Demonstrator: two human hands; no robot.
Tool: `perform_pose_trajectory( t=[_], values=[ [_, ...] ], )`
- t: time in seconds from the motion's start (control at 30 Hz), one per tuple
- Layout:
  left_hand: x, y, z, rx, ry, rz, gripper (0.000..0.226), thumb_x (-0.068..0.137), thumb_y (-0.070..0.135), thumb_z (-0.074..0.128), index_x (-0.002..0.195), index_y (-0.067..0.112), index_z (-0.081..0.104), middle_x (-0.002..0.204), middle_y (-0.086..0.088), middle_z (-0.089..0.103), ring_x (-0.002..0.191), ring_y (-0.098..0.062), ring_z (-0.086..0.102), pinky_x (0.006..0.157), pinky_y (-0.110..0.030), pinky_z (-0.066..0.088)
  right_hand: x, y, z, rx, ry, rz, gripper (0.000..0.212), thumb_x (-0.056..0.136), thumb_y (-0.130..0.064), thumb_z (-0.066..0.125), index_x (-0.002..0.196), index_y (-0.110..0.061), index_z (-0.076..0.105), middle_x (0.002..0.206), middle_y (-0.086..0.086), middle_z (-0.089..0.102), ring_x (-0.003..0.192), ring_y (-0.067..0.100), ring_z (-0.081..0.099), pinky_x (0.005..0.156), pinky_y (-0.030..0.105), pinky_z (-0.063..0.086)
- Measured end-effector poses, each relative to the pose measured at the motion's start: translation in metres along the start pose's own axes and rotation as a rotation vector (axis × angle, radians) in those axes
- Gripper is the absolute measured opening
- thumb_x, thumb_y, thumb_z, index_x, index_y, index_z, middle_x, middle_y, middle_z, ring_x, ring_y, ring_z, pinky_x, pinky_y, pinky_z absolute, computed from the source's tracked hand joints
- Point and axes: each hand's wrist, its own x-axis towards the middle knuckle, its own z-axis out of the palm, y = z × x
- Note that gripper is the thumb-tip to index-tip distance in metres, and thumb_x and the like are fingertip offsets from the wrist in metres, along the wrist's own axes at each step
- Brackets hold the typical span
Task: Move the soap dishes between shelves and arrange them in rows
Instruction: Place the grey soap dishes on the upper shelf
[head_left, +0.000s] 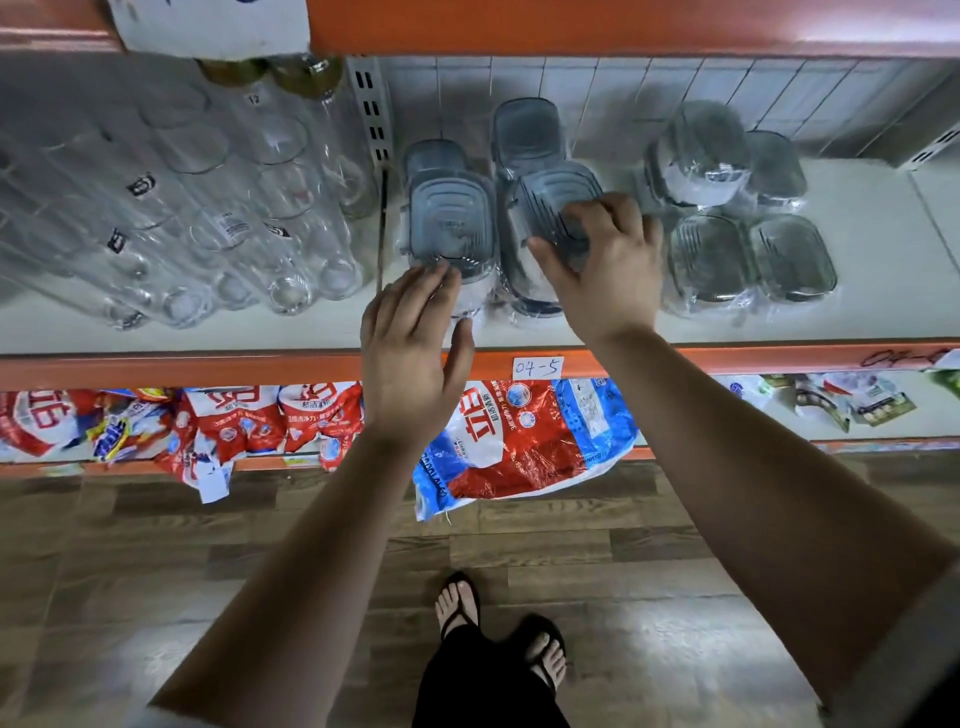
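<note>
The soap dishes stand on the white shelf, each one wrapped in clear plastic, and their long axis runs from near to far. Two of them are just in front of the hands. The left soap dish lies straight beyond the left hand. This hand is flat with straight fingers, and the fingertips touch the near end of the dish and its wrap. It holds nothing. The middle soap dish is under the right hand, which grips it from above – fingers curled over the top, thumb against the near left edge. So the right hand is the one nearer to a lift, I think. The two hands are apart, one on each dish.

Behind these two there are more far dishes, close to the tiled back wall. A right group of dishes sits just beside the right hand, partly piled up. On the left the glass tumblers lie in long stacks, and a metal upright separates them from the dishes – a push to the left could knock the glass. Below, detergent bags hang over the edge of the lower shelf.
</note>
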Motion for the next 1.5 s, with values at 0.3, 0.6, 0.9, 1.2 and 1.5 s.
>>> perform_pose_trajectory(
  t=[0.3, 0.6, 0.9, 1.2, 1.5],
  values=[
    [-0.008, 0.014, -0.012, 0.041, -0.016, -0.030, 0.034, 0.094, 0.017, 0.055, 0.121, 0.002, 0.068, 0.121, -0.012, 0.067, 0.111, -0.030, 0.061, 0.096, -0.042, 0.043, 0.003, -0.011, -0.008, -0.102, -0.223, 0.049, 0.040, 0.100, -0.043, 0.042, 0.129, -0.020, 0.056, 0.141, 0.003, 0.048, 0.120, 0.039, 0.043, 0.095, 0.044, 0.038],
    [-0.003, 0.054, -0.064, 0.076, 0.023, -0.008, 0.026, 0.093, 0.020, 0.057, 0.108, 0.009, 0.075, 0.107, -0.005, 0.073, 0.096, -0.025, 0.066, 0.089, -0.038, 0.042, -0.045, -0.020, -0.067, 0.061, -0.175, 0.002, 0.040, 0.095, -0.032, 0.049, 0.124, -0.005, 0.060, 0.118, 0.019, 0.063, 0.109, 0.042, 0.054, 0.087, 0.048, 0.047],
    [0.018, 0.106, -0.152, 0.120, 0.104, -0.027, 0.021, 0.090, 0.022, 0.058, 0.098, 0.012, 0.075, 0.100, -0.001, 0.073, 0.084, -0.026, 0.067, 0.084, -0.039, 0.043, -0.060, -0.061, -0.169, 0.288, -0.053, -0.124, 0.042, 0.091, -0.037, 0.037, 0.092, -0.009, 0.068, 0.084, 0.006, 0.070, 0.083, 0.031, 0.061, 0.067, 0.036, 0.049],
    [0.071, 0.106, -0.232, 0.183, 0.245, -0.040, 0.021, 0.090, 0.025, 0.056, 0.095, 0.015, 0.074, 0.098, 0.000, 0.073, 0.086, -0.024, 0.067, 0.084, -0.040, 0.044, -0.009, -0.125, -0.229, 0.373, 0.090, -0.317, 0.030, 0.091, -0.029, 0.046, 0.086, -0.009, 0.067, 0.083, 0.005, 0.070, 0.078, 0.030, 0.061, 0.072, 0.037, 0.050],
    [0.125, 0.020, -0.286, 0.247, 0.317, -0.053, 0.025, 0.091, 0.026, 0.054, 0.101, 0.016, 0.075, 0.100, 0.000, 0.073, 0.087, -0.024, 0.067, 0.086, -0.039, 0.043, 0.052, -0.212, -0.205, 0.378, 0.084, -0.386, 0.038, 0.090, -0.037, 0.039, 0.091, -0.012, 0.068, 0.090, 0.003, 0.070, 0.090, 0.029, 0.058, 0.077, 0.037, 0.049]
  ],
)
